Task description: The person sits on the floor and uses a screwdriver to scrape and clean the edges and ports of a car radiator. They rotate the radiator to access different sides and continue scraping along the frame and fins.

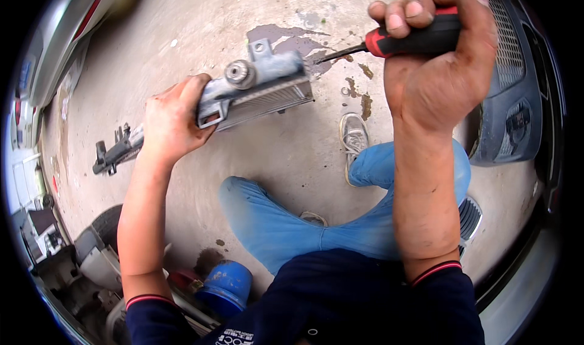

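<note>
My left hand (176, 117) is closed round the top of a car radiator (264, 104), a grey end tank with a finned core below it. The radiator is held tilted above the floor, its far end reaching to the left past my wrist. A round cap (239, 73) and a mounting tab with a hole (260, 48) stick up from the tank. In my right hand (435, 71) I grip a screwdriver (420, 36) by its black and red handle. Its dark shaft points left at the tank's right end; whether the tip touches cannot be made out.
Dark wet stains (292, 41) mark the concrete floor beyond the radiator. A dark car bumper with a grille (514, 101) stands at the right. At the lower left are a blue bucket (231, 284) and piled car parts (97, 260). A silver car (73, 16) is at the upper left.
</note>
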`<state>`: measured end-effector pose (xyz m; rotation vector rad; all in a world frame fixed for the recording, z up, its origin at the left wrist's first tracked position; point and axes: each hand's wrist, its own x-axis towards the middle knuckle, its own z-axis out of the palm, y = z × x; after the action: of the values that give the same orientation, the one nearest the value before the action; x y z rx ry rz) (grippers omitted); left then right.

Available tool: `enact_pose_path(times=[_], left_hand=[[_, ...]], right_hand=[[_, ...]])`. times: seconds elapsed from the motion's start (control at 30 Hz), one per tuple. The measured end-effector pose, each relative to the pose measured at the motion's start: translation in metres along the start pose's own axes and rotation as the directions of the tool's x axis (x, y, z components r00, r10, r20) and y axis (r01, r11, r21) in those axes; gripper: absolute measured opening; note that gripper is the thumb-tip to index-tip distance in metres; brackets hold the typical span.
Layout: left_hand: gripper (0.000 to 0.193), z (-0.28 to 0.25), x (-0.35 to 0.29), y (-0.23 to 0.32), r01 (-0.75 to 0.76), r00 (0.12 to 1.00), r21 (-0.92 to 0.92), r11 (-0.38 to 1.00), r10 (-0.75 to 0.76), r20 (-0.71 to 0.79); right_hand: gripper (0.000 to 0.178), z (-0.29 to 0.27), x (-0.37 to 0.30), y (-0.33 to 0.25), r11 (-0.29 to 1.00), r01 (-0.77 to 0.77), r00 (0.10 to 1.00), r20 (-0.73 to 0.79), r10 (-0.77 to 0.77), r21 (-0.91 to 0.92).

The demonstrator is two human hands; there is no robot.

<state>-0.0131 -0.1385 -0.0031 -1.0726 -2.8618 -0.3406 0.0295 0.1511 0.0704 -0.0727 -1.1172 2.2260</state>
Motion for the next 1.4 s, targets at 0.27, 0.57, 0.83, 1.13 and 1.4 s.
enact_pose_path(times=[0.27, 0.57, 0.83, 1.13, 1.4], left_hand=[[0.057, -0.001, 0.011, -0.009, 0.018, 1.0, 0.076, 0.997, -0.02, 0.023], [0.054, 0.0, 0.006, -0.004, 0.034, 0.999, 0.077, 0.996, -0.035, 0.009], [0.04, 0.008, 0.01, -0.023, -0.022, 0.999, 0.207, 0.978, 0.016, 0.03], [0.062, 0.003, 0.019, -0.015, 0.094, 0.996, 0.042, 0.995, -0.094, -0.005], [0.061, 0.002, 0.019, -0.012, 0.072, 0.997, 0.081, 0.994, -0.07, -0.037]], right_hand=[[0.048, -0.01, 0.029, 0.017, 0.979, -0.109, 0.993, 0.055, 0.101, 0.171], [0.046, -0.008, 0.029, 0.025, 0.97, -0.18, 0.983, 0.071, 0.17, 0.163], [0.016, 0.058, 0.009, 0.082, 0.708, 0.507, 0.826, 0.511, -0.236, -0.492], [0.024, 0.009, 0.044, 0.056, 0.945, 0.297, 0.943, 0.201, -0.266, -0.139], [0.036, 0.005, 0.034, 0.028, 0.994, -0.094, 0.993, 0.077, 0.089, 0.057]])
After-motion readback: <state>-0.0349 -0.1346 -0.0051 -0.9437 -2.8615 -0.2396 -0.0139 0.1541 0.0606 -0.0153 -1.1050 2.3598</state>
